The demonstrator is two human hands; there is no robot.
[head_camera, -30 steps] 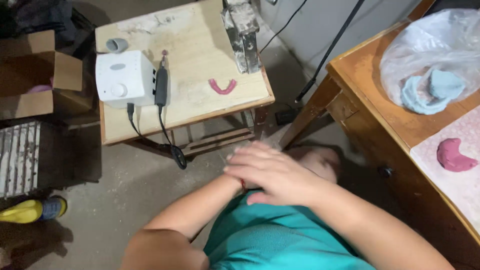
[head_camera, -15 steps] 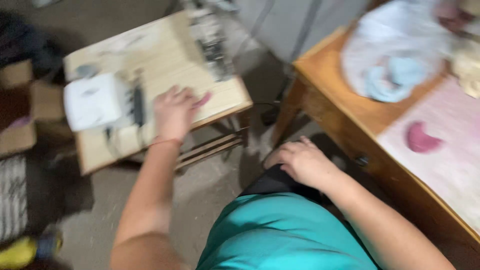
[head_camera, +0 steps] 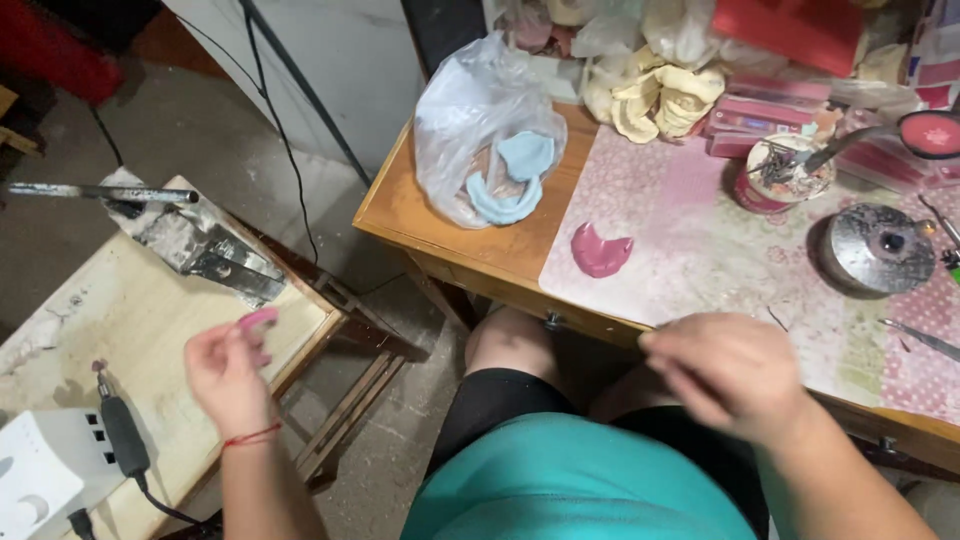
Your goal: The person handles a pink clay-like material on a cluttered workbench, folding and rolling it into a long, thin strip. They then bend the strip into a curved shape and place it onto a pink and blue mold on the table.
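My left hand (head_camera: 228,372) is raised over the small wooden side table (head_camera: 150,320), fingers closed on a curved pink wax piece (head_camera: 256,320). My right hand (head_camera: 725,370) hovers blurred at the front edge of the larger wooden desk (head_camera: 440,225), fingers loosely curled, nothing seen in it. A second pink crescent-shaped piece (head_camera: 598,250) lies on the floral mat (head_camera: 720,250) ahead of that hand.
A clear plastic bag (head_camera: 485,130) holding light blue pieces sits on the desk's left end. Pale plaster casts (head_camera: 655,95), a pink cup with tools (head_camera: 785,170) and a round metal burner (head_camera: 877,248) stand further back. A white control box (head_camera: 40,475) with black handpiece (head_camera: 118,432) rests on the side table.
My left hand lifted the pink piece off the side table. My right hand rose from my lap to the desk edge. The view swung right toward the desk.
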